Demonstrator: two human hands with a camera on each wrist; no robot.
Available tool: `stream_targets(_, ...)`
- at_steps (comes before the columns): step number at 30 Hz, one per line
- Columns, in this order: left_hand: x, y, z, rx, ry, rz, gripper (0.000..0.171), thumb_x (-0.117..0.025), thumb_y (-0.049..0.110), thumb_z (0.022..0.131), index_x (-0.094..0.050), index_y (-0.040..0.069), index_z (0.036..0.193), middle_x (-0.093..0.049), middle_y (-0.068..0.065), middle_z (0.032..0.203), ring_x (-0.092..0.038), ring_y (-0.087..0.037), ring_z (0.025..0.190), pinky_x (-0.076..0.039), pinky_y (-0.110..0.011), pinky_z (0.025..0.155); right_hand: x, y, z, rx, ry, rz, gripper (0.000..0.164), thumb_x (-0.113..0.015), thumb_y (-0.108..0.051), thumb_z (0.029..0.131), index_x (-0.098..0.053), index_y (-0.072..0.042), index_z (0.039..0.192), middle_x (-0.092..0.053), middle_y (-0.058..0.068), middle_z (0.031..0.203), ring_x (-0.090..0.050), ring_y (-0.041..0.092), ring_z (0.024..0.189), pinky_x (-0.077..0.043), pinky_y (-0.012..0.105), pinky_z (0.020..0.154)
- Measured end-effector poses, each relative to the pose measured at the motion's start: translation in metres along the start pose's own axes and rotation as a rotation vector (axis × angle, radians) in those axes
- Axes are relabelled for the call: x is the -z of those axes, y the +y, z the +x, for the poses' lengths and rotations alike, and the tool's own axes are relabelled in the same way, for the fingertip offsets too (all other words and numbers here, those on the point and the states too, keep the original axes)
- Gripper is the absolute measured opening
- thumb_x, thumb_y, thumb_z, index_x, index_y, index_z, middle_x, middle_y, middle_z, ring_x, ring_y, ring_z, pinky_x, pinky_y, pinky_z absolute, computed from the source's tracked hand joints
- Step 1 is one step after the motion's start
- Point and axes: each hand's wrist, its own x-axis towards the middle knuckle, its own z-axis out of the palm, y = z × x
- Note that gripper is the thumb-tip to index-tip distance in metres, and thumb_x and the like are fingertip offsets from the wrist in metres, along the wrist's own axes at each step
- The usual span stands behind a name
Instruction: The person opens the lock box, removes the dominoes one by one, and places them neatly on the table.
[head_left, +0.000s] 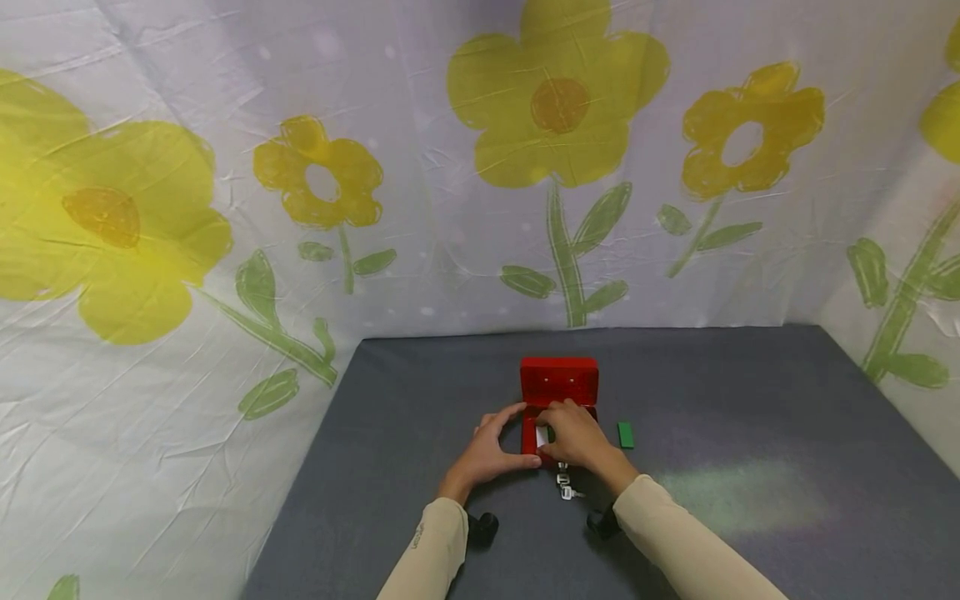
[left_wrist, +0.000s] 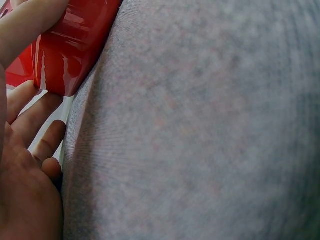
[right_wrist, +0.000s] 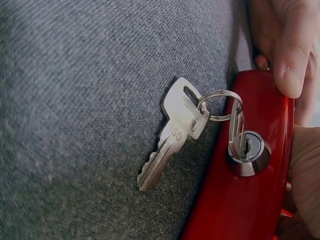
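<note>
A red metal cash box stands on the table with its lid raised. My left hand holds its left side, thumb on the front corner and fingers along the side wall. My right hand reaches into the box with bent fingers; I cannot tell what they hold. Beside the right thumb, a white piece and a bit of dark green show inside. One key sits in the front lock; a second key hangs from the same ring over the cloth.
A small green block lies on the grey table, right of the box. Black wrist cameras are at both sleeves. A white curtain with printed yellow flowers hangs behind the table's back edge.
</note>
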Motion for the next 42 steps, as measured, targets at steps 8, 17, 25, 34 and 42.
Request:
stream_targets(8,0.0008,0.0023,-0.0010,-0.033,0.005,-0.003,0.091,-0.087,0.051,0.075,-0.041,0.041,0.153,-0.043,-0.005,0.154,-0.036,-0.033,0.142,-0.038,-0.065,0.110,-0.0009,0.0026,-0.0010,0.002,-0.018,0.020,0.038,-0.088,-0.017,0.078,-0.076,-0.006,0.113,-0.072,0.011,0.113,-0.061,0.032,0.102,-0.050,0.051,0.096)
stream_targets(17,0.0009,0.0012,-0.0012,-0.038,0.009,-0.004,0.091,-0.086,0.050,0.076,-0.041,0.040,0.154,-0.043,-0.007,0.153,-0.038,-0.032,0.140,-0.040,-0.065,0.109,0.0014,0.0041,-0.0022,0.042,-0.012,0.005,0.038,-0.085,-0.018,0.081,-0.075,-0.007,0.116,-0.071,0.010,0.114,-0.059,0.028,0.100,-0.051,0.047,0.090)
stream_targets(25,0.0007,-0.0004,-0.0010,-0.039,0.005,-0.005,0.091,-0.086,0.053,0.075,-0.041,0.041,0.153,-0.043,-0.006,0.153,-0.038,-0.031,0.140,-0.040,-0.065,0.109,0.0015,0.0067,-0.0042,0.071,-0.009,0.030,0.040,-0.085,-0.018,0.081,-0.074,-0.006,0.118,-0.071,0.010,0.114,-0.060,0.029,0.101,-0.050,0.048,0.091)
stream_targets(34,0.0019,0.0008,-0.0014,-0.035,0.004,-0.008,0.091,-0.086,0.052,0.075,-0.041,0.042,0.153,-0.043,-0.005,0.153,-0.037,-0.033,0.140,-0.039,-0.065,0.109,0.0015,0.0086,-0.0053,0.078,0.006,0.033,0.041,-0.084,-0.021,0.084,-0.073,-0.006,0.121,-0.070,0.010,0.115,-0.060,0.027,0.101,-0.051,0.047,0.089)
stream_targets(42,0.0023,0.0006,-0.0014,-0.035,-0.002,-0.012,0.091,-0.086,0.051,0.076,-0.040,0.042,0.153,-0.042,-0.006,0.154,-0.037,-0.034,0.140,-0.039,-0.067,0.109,0.0033,0.0076,-0.0065,0.078,0.019,0.043,0.041,-0.083,-0.021,0.085,-0.073,-0.006,0.121,-0.070,0.010,0.117,-0.060,0.028,0.104,-0.050,0.049,0.091)
